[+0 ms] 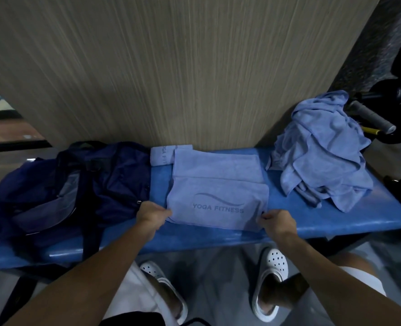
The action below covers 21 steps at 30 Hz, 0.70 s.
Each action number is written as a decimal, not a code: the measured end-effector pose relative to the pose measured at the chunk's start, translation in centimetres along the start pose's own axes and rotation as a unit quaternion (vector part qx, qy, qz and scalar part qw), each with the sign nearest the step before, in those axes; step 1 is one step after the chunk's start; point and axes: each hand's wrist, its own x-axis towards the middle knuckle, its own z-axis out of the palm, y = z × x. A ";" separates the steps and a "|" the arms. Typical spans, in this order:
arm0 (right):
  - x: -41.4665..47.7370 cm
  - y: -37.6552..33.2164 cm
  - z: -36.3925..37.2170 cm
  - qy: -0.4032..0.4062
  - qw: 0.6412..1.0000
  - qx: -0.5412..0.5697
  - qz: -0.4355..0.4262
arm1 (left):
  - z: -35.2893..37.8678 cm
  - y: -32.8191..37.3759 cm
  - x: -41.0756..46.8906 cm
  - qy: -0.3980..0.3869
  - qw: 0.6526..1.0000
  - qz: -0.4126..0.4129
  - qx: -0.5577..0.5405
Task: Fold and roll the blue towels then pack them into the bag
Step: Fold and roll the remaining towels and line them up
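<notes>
- My left hand point(151, 216) has its fingers curled, pinching the near left corner of the folded towel point(218, 184).
- My right hand point(278, 223) is curled the same way and pinches the near right corner.
- The folded towel lies flat between my two hands and stretches away from my fingertips across the blue bench point(336, 220). Its "YOGA FITNESS" print sits just beyond them.
- Past the towel's far left corner, a rolled towel point(160, 155) lies against the wood-grain panel point(194, 67).
- The dark blue bag point(105, 180) slumps open just outside my left fingers.
- A loose heap of towels point(319, 156) sits well out beyond my right fingers.
- My white clogs point(271, 281) are on the floor below my wrists.
</notes>
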 end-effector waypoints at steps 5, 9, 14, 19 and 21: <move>-0.6 -1.2 0.1 -0.001 0.987 -0.163 -0.004 | -0.6 0.8 -0.8 -0.011 0.999 -0.001 -0.050; -0.8 -1.7 0.1 -0.003 0.991 -0.131 0.023 | -1.2 2.2 -1.4 -0.022 0.996 -0.006 -0.085; -0.3 -2.1 -1.8 -0.022 0.977 0.207 0.054 | -2.9 5.0 -3.0 -0.035 0.988 -0.003 -0.152; 0.0 -5.7 -6.7 -0.132 0.824 0.534 0.136 | -4.9 8.9 -4.8 -0.063 0.964 -0.004 -0.258; -0.3 -7.6 -8.7 -0.140 0.816 0.548 0.122 | -5.6 10.5 -5.4 -0.078 0.951 0.000 -0.300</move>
